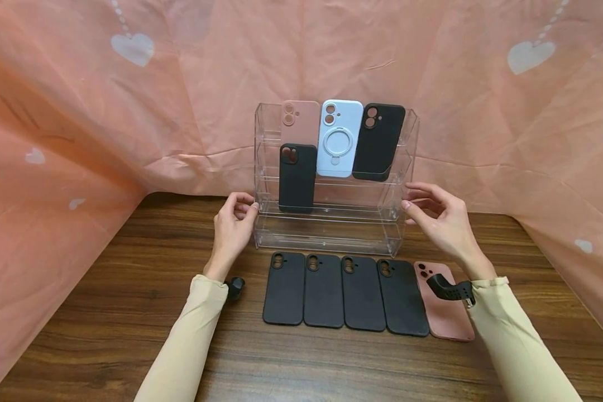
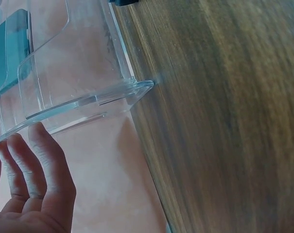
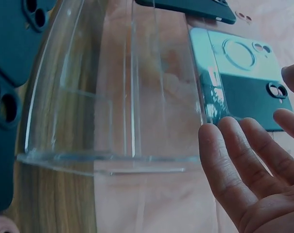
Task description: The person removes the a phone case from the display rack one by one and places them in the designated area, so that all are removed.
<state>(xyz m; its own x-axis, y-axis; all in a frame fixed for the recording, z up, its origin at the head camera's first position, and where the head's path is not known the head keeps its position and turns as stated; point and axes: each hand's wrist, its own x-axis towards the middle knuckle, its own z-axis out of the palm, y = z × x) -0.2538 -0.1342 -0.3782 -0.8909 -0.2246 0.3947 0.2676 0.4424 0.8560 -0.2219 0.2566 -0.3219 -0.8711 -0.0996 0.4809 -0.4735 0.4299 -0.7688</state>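
A clear acrylic tiered display stand (image 1: 326, 244) stands on the table. My left hand (image 1: 234, 226) is at its left side; in the left wrist view the bent fingers (image 2: 52, 165) meet the side panel's edge, the thumb mostly out of frame. My right hand (image 1: 444, 226) is at the right side, fingers loosely spread and fingertips close to the panel. On the stand's upper tier lean a pink phone case (image 1: 306, 125), a white phone case with a ring (image 1: 349, 117) and a black phone case (image 1: 387, 139). Another black phone case (image 1: 297, 181) stands one tier lower, overlapping the pink one.
In front of the stand lies a row of several black phone cases (image 1: 324, 293), with a pink phone case (image 1: 444, 307) at its right end, partly behind the right wrist strap (image 1: 449, 289). Pink cloth (image 1: 206, 84) with white hearts hangs behind and beside the wooden table (image 1: 105, 335).
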